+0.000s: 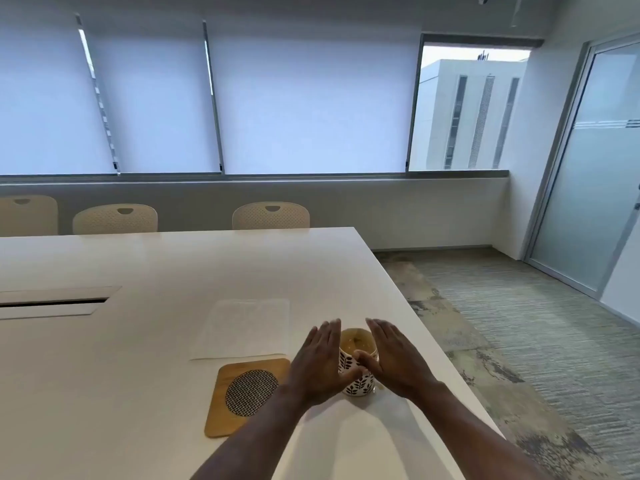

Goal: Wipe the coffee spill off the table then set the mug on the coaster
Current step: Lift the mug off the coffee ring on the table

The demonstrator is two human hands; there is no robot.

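Note:
A white mug with a dark leaf pattern stands upright on the white table, coffee inside it. My left hand and my right hand flank the mug with flat, spread fingers, thumbs meeting in front of it; neither grips it. A small brownish wet patch shows at the mug's right base. Left of the mug lies a wooden coaster with a round woven inlay. A white paper towel lies flat just behind the coaster.
The table's right edge runs close past the mug, with carpet beyond. A cable slot is set in the table at the left. Three cream chairs stand along the far side under the windows.

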